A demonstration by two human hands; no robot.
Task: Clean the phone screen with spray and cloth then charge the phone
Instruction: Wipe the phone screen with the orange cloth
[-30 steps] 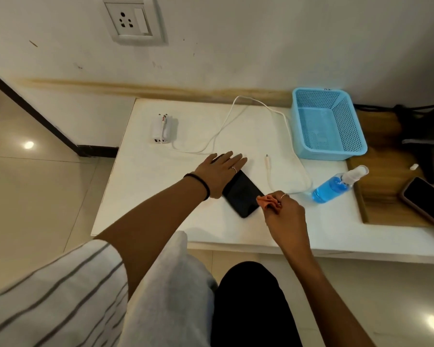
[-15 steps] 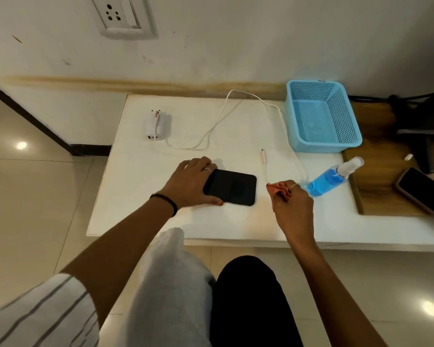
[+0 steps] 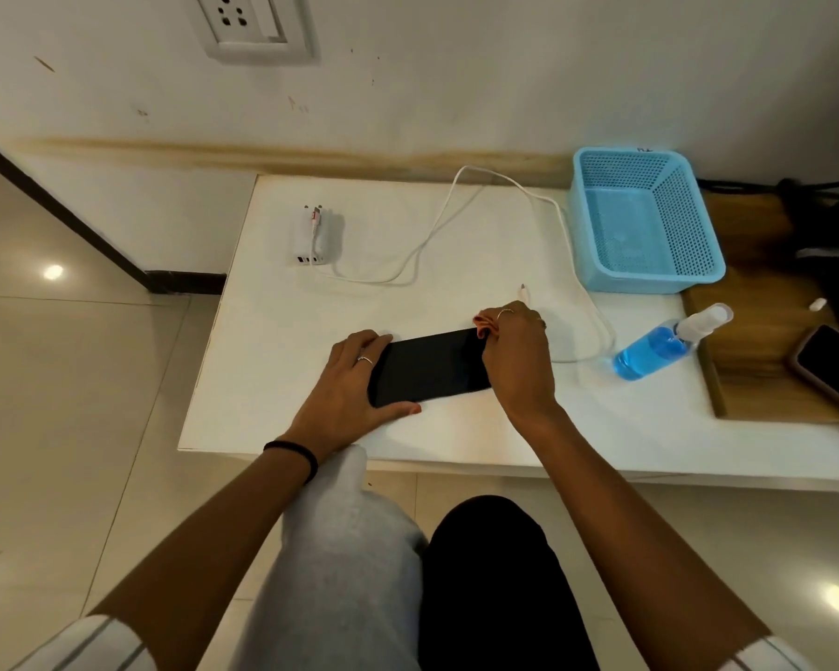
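One dark, blank phone (image 3: 429,365) screen

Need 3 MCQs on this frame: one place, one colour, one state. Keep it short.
1. Where does the spray bottle lie?
A. in the basket
B. on the table, right of the phone
C. on the floor

2. What colour is the basket?
A. blue
B. red
C. black

3. What is the charger doing?
A. plugged into the socket
B. lying on the table, unplugged
C. held in a hand

Key:
1 B, it lies on its side past the phone.
2 A, light blue mesh.
3 B, its prongs are bare and the socket is empty.
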